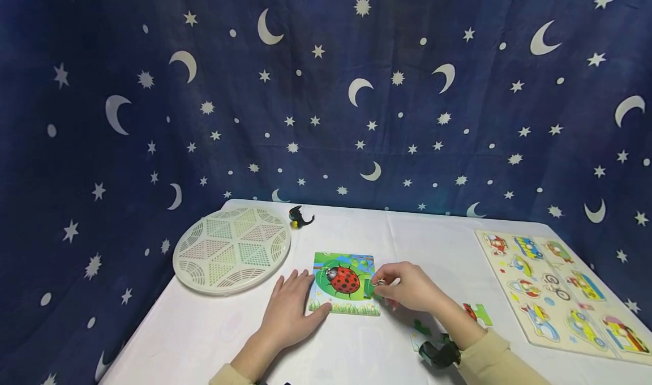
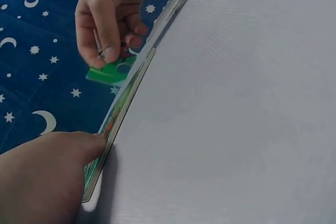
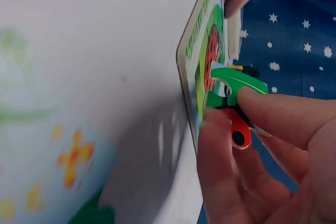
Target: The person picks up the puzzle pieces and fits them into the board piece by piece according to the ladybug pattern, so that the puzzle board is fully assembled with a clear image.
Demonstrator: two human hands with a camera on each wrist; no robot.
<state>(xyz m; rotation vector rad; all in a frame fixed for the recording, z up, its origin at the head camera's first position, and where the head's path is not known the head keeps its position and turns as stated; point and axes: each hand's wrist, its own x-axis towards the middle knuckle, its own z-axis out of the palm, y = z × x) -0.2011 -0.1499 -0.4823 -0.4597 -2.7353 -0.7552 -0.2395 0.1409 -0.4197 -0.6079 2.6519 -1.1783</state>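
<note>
A square ladybird puzzle board [image 1: 351, 310] lies on the white table, showing a red ladybird on a green leaf. My left hand [image 1: 289, 311] rests at its left side with the fingers spread, the thumb over the lower left corner. Between thumb and fingers, my right hand [image 1: 410, 287] pinches a green puzzle piece [image 3: 244, 85] with a red, black-spotted tab, held tilted at the board's right edge. In the left wrist view, the left thumb [image 2: 79, 148] lies on the board's edge. Near the right forearm are loose puzzle pieces [image 1: 479, 314], one red and green.
A round pale lattice tray [image 1: 231, 252] stands at the left, with a small black toy [image 1: 300, 217] beside it. To the right lies a wooden vehicle puzzle [image 1: 550, 306]. A dark blue curtain [image 1: 326, 90] with moons and stars hangs behind the table.
</note>
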